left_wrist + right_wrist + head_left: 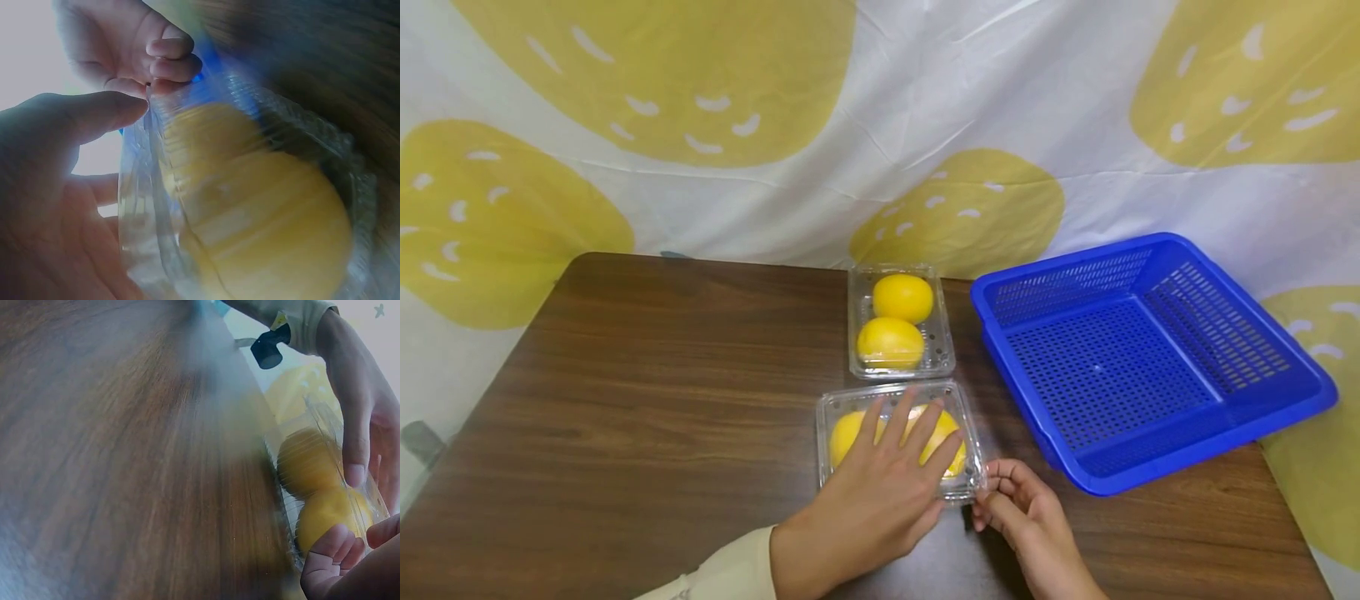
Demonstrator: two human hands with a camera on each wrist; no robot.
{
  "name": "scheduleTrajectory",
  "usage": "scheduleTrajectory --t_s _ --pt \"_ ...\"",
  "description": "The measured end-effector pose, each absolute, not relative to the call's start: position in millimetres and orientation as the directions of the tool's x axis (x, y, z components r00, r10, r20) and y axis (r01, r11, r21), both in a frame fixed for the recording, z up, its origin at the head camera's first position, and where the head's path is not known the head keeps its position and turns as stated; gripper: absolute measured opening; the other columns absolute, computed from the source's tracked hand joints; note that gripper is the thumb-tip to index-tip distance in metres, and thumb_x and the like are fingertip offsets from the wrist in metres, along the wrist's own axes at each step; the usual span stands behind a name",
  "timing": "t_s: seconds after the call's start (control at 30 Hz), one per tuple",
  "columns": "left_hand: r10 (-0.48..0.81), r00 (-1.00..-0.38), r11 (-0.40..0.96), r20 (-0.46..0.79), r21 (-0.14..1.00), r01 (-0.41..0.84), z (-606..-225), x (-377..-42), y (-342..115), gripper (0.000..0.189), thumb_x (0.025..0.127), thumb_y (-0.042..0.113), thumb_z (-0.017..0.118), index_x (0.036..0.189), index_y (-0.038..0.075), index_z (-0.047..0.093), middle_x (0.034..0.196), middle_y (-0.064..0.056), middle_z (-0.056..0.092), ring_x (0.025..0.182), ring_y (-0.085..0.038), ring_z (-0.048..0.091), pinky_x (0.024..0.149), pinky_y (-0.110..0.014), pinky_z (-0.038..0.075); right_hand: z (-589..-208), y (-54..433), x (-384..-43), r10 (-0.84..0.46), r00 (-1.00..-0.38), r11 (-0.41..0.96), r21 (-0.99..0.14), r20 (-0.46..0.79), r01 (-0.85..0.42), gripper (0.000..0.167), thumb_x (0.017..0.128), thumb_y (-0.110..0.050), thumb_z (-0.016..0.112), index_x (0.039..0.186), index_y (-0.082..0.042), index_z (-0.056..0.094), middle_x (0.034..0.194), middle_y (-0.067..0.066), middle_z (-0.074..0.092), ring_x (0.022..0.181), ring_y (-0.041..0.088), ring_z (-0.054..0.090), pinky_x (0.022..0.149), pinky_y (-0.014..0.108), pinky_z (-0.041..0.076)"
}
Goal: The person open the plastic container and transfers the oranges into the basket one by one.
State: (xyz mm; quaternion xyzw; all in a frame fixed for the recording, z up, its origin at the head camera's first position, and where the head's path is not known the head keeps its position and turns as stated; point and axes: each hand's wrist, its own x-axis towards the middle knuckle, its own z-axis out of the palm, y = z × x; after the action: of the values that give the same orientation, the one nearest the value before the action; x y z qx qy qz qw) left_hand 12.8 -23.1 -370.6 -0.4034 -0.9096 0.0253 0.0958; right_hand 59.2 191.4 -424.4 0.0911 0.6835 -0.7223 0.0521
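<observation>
Two hands at clear box; brown wood-grain table, yellow-patterned cloth behind.

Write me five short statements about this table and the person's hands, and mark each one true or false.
1. The left hand is spread over the nearer box. True.
2. The right hand grips the basket. False: it holds a corner of the nearer box.
3. Two yellow fruits lie in the farther box. True.
4. The basket is red. False: it is blue.
5. The table has a brown, wood-grained top. True.
</observation>
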Motion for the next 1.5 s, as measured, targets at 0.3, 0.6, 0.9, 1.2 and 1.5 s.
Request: scheduleTrajectory --t_s 0.3,0.6,0.9,1.2,1.5 --pt "0.74 -0.64 0.666 0.208 -0.093 0.74 -375 14 -36 0.064 0.103 0.054 0.068 0.155 0.019 0.057 0.163 -0.015 0.053 0.153 -0.044 0.045 0.12 -0.064 0.046 -424 192 60 0.039 -0.981 -0.064 -0.98 -0.191 0.188 0.019 0.098 0.013 0.057 0.116 0.011 0.056 0.095 0.013 0.064 0.08 0.02 0.063 0.067 0.028 0.06" --pt "0.747 -0.631 0.657 0.208 -0.085 0.749 -376 14 -52 0.064 0.105 0.056 0.066 0.157 0.02 0.058 0.167 -0.015 0.051 0.154 -0.043 0.045 0.123 -0.063 0.043 -423 192 59 0.033 -0.98 -0.073 -0.978 -0.197 0.194 0.018 0.098 0.013 0.057 0.117 0.012 0.056 0.096 0.013 0.064 0.081 0.02 0.063 0.068 0.028 0.06" --pt "0.764 -0.594 0.63 0.252 -0.094 0.771 -380 15 -64 0.062 0.104 0.054 0.067 0.154 0.017 0.061 0.165 -0.015 0.054 0.154 -0.043 0.046 0.123 -0.062 0.044 -424 193 59 0.037 -0.98 -0.081 -0.978 -0.195 0.192 0.018 0.098 0.013 0.057 0.116 0.011 0.056 0.096 0.013 0.064 0.08 0.02 0.063 0.068 0.028 0.06" --pt "0.778 -0.578 0.606 0.247 -0.053 0.794 -382 17 -75 0.057 0.105 0.045 0.069 0.152 0.016 0.06 0.166 -0.017 0.052 0.156 -0.044 0.043 0.125 -0.063 0.041 -425 193 60 0.039 -0.978 -0.081 -0.976 -0.203 0.2 0.019 0.098 0.013 0.058 0.116 0.01 0.056 0.096 0.013 0.063 0.08 0.02 0.063 0.068 0.028 0.06" --pt "0.781 -0.569 0.592 0.259 -0.017 0.806 -381 19 -89 0.062 0.103 0.043 0.072 0.156 0.014 0.058 0.167 -0.019 0.05 0.155 -0.046 0.043 0.123 -0.065 0.043 -425 193 61 0.04 -0.98 -0.08 -0.978 -0.195 0.191 0.018 0.098 0.013 0.058 0.115 0.009 0.057 0.095 0.013 0.064 0.08 0.02 0.063 0.068 0.028 0.06"
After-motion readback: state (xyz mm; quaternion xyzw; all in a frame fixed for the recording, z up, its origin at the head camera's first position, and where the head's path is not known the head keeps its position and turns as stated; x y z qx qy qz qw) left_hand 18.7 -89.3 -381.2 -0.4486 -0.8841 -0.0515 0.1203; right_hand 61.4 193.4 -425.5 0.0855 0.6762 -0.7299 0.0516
